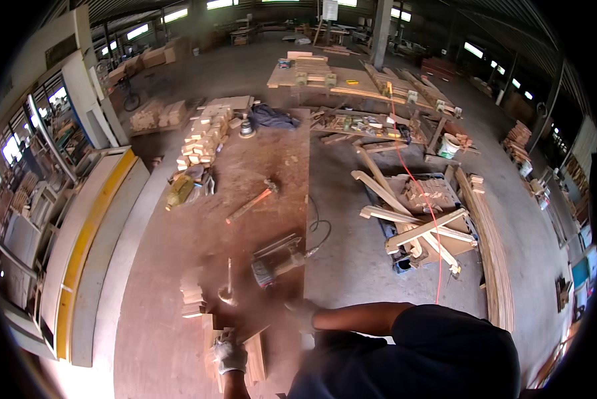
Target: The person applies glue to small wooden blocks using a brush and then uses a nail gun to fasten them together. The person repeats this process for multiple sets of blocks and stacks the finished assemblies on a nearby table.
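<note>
My left hand [230,356], in a pale work glove, is closed over pale wooden pieces [254,356] low on the brown tabletop. My right hand [302,314], also gloved, is smeared by motion and its fingers cannot be made out. It is over the table edge, just below a nail gun [275,264] that lies on its side with a hose attached. A small pot with an upright stick [228,292] stands beyond my left hand. To its left is a short stack of wooden blocks [192,298].
A hammer [252,201] lies mid-table. Farther back are stacked wood blocks [205,133], dark cloth [272,117] and a round-based tool [246,129]. At right, a crate [405,265] holds wooden frames beside long boards [488,259]. A red cord [418,189] hangs there. A yellow-striped machine [89,246] stands left.
</note>
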Demonstrator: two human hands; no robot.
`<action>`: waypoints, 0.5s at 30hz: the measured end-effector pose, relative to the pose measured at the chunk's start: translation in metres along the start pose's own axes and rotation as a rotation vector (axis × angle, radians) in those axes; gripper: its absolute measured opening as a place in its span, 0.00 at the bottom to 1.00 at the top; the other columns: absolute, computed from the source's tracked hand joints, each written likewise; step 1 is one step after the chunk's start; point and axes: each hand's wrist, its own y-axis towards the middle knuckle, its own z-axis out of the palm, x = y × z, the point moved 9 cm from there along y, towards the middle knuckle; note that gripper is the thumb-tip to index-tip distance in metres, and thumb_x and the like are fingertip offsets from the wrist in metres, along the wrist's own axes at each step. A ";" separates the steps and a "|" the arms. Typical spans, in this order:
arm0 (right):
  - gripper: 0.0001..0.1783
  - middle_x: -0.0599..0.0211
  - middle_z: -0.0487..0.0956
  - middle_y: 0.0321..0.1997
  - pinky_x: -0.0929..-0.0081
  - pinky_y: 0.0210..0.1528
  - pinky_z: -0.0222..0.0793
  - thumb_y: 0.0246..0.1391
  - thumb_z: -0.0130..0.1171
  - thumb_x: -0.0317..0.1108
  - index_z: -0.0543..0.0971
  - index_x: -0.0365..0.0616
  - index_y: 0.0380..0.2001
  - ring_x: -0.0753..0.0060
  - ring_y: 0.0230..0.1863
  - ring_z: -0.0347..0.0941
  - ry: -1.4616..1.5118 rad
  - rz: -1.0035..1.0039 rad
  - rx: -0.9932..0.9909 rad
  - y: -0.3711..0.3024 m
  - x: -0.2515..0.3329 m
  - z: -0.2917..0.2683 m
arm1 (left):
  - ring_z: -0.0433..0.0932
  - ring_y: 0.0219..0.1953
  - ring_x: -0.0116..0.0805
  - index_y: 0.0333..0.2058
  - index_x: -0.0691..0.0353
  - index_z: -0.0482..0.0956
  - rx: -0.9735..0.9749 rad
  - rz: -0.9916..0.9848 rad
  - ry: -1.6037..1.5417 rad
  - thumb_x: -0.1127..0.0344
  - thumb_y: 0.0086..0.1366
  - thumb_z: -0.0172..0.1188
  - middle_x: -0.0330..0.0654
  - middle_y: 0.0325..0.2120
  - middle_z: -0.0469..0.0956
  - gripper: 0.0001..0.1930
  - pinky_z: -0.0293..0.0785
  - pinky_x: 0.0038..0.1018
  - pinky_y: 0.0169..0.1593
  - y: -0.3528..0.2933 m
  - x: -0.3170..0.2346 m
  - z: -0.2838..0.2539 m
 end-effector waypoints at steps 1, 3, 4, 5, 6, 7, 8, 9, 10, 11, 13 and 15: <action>0.51 0.45 0.57 0.83 0.55 0.78 0.60 0.53 0.70 0.51 0.66 0.37 0.75 0.44 0.82 0.54 0.017 -0.002 -0.024 0.005 -0.006 -0.003 | 0.78 0.54 0.59 0.57 0.53 0.83 -0.028 0.001 -0.008 0.71 0.54 0.71 0.50 0.50 0.83 0.28 0.75 0.49 0.61 0.006 -0.003 -0.004; 0.50 0.44 0.59 0.82 0.55 0.77 0.62 0.53 0.69 0.51 0.67 0.36 0.74 0.45 0.81 0.56 0.031 -0.032 0.027 -0.021 0.012 0.021 | 0.78 0.53 0.60 0.56 0.53 0.84 -0.002 -0.033 -0.020 0.72 0.53 0.71 0.51 0.49 0.83 0.28 0.76 0.49 0.60 -0.030 -0.012 0.003; 0.49 0.44 0.59 0.82 0.55 0.76 0.63 0.54 0.69 0.50 0.67 0.36 0.74 0.45 0.81 0.57 -0.011 -0.039 0.025 -0.023 0.019 -0.006 | 0.78 0.52 0.59 0.56 0.53 0.84 -0.023 -0.029 -0.006 0.72 0.53 0.71 0.51 0.48 0.83 0.28 0.76 0.49 0.60 -0.024 -0.009 -0.008; 0.49 0.44 0.59 0.82 0.54 0.76 0.64 0.54 0.69 0.50 0.67 0.36 0.74 0.45 0.80 0.58 -0.053 -0.048 0.023 -0.021 0.023 -0.023 | 0.79 0.52 0.59 0.56 0.53 0.84 -0.045 -0.026 0.008 0.72 0.53 0.71 0.51 0.48 0.83 0.28 0.76 0.49 0.60 -0.018 -0.006 -0.018; 0.49 0.44 0.60 0.82 0.54 0.76 0.64 0.54 0.68 0.50 0.67 0.36 0.73 0.45 0.79 0.59 -0.079 -0.038 0.003 -0.019 0.011 -0.027 | 0.78 0.52 0.59 0.56 0.53 0.84 -0.043 -0.030 -0.001 0.73 0.52 0.71 0.51 0.49 0.83 0.29 0.76 0.49 0.59 -0.008 -0.009 -0.015; 0.49 0.44 0.60 0.82 0.54 0.76 0.64 0.54 0.68 0.50 0.67 0.35 0.73 0.45 0.79 0.60 -0.093 -0.039 -0.003 -0.020 0.008 -0.019 | 0.78 0.53 0.59 0.56 0.53 0.84 -0.041 -0.034 -0.003 0.73 0.52 0.71 0.51 0.49 0.83 0.29 0.76 0.49 0.59 -0.009 -0.011 -0.009; 0.48 0.44 0.60 0.82 0.54 0.76 0.64 0.54 0.68 0.50 0.67 0.35 0.73 0.44 0.79 0.60 -0.109 -0.041 -0.009 -0.019 0.005 -0.009 | 0.78 0.53 0.59 0.56 0.53 0.84 -0.038 -0.039 -0.005 0.73 0.52 0.71 0.51 0.49 0.83 0.29 0.76 0.49 0.59 -0.013 -0.011 0.000; 0.48 0.44 0.60 0.82 0.54 0.76 0.64 0.55 0.67 0.50 0.67 0.34 0.73 0.44 0.78 0.61 -0.174 -0.057 -0.019 -0.009 -0.002 0.012 | 0.78 0.53 0.59 0.56 0.53 0.84 -0.037 -0.032 -0.010 0.73 0.52 0.70 0.50 0.49 0.82 0.29 0.76 0.49 0.59 -0.008 -0.015 0.006; 0.47 0.44 0.60 0.82 0.54 0.76 0.63 0.55 0.67 0.50 0.68 0.34 0.73 0.44 0.78 0.61 -0.225 -0.059 -0.034 0.010 -0.012 0.048 | 0.77 0.53 0.59 0.55 0.53 0.84 -0.025 -0.003 -0.016 0.73 0.52 0.71 0.50 0.49 0.82 0.29 0.75 0.50 0.59 0.002 -0.023 0.005; 0.47 0.44 0.60 0.82 0.54 0.76 0.63 0.56 0.66 0.51 0.68 0.34 0.73 0.44 0.78 0.62 -0.275 -0.079 -0.050 0.026 -0.012 0.065 | 0.77 0.53 0.59 0.55 0.53 0.84 -0.015 0.010 -0.012 0.73 0.52 0.72 0.50 0.49 0.82 0.29 0.75 0.50 0.58 0.005 -0.024 -0.001; 0.46 0.44 0.61 0.81 0.53 0.76 0.64 0.57 0.65 0.51 0.68 0.33 0.72 0.45 0.77 0.62 -0.187 -0.102 -0.035 0.013 0.007 0.021 | 0.77 0.53 0.58 0.54 0.53 0.83 -0.033 -0.041 -0.015 0.73 0.51 0.73 0.50 0.48 0.82 0.28 0.74 0.51 0.59 -0.008 -0.010 -0.010; 0.44 0.44 0.63 0.79 0.53 0.75 0.65 0.59 0.64 0.51 0.69 0.34 0.72 0.45 0.77 0.62 -0.106 -0.093 0.004 -0.010 0.014 -0.018 | 0.77 0.53 0.58 0.51 0.53 0.82 -0.068 -0.065 -0.065 0.72 0.50 0.73 0.49 0.48 0.82 0.26 0.71 0.52 0.61 -0.012 -0.006 -0.009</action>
